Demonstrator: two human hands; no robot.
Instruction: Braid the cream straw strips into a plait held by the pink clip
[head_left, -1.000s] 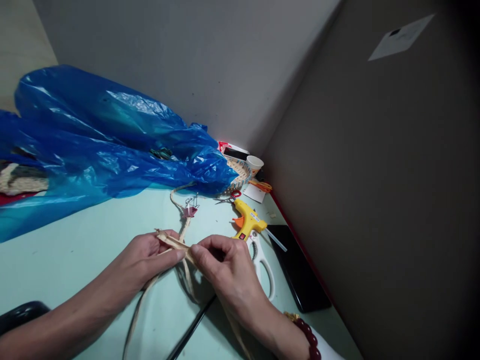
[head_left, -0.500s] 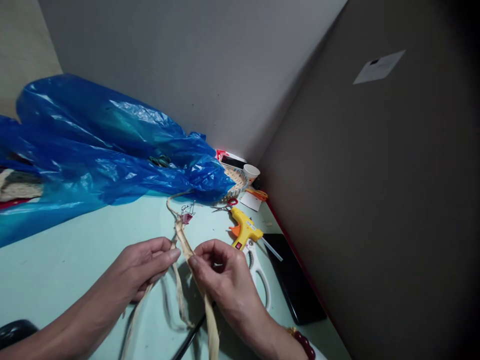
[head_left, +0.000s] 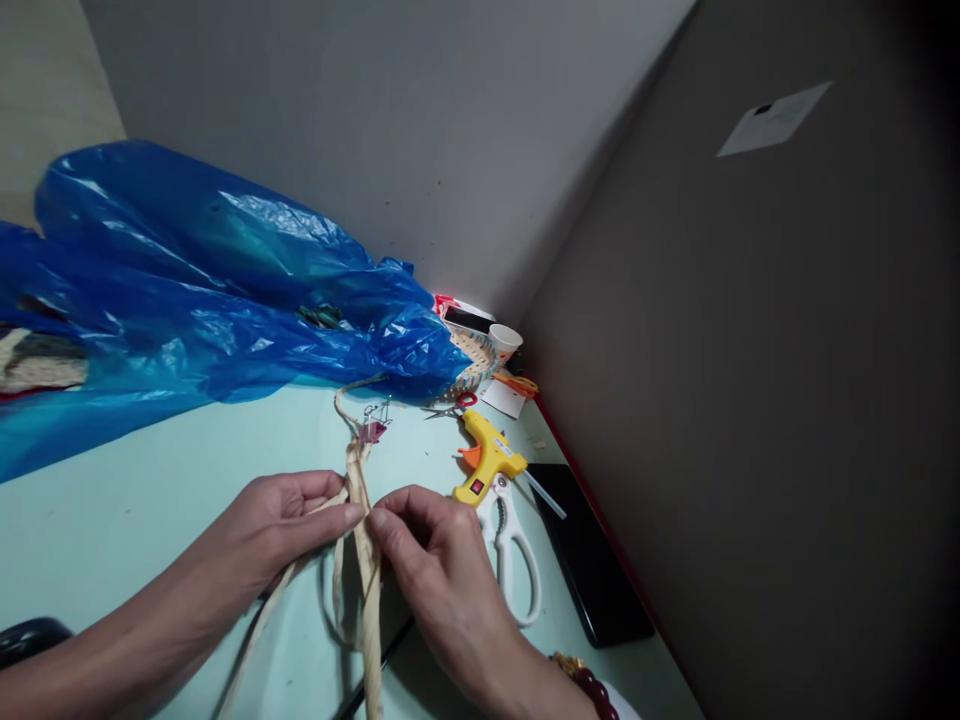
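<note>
Pale, flat strands of dried plant fibre (head_left: 367,570) run down the table toward me from a dark pink binder clip (head_left: 373,431). My left hand (head_left: 289,535) pinches a strand between thumb and fingers, and a thin length trails from it to the lower left. On the other side, my right hand (head_left: 439,560) has thumb and forefinger closed at the edge of the wide strand. Another strand loops beneath, near the left hand. A twisted cord (head_left: 341,405) curves away behind the clip.
A large blue plastic bag (head_left: 217,290) fills the back left. To the right lie a yellow glue gun (head_left: 487,455), white-handled scissors (head_left: 517,565), small red-handled scissors (head_left: 465,399) and a black tablet-like slab (head_left: 592,570). A paper cup (head_left: 505,340) stands near the wall.
The wide strand has swung left and now hangs nearly straight down, partly folded over another strand. My right hand has shifted slightly left along with it; my left hand stays almost in place.
</note>
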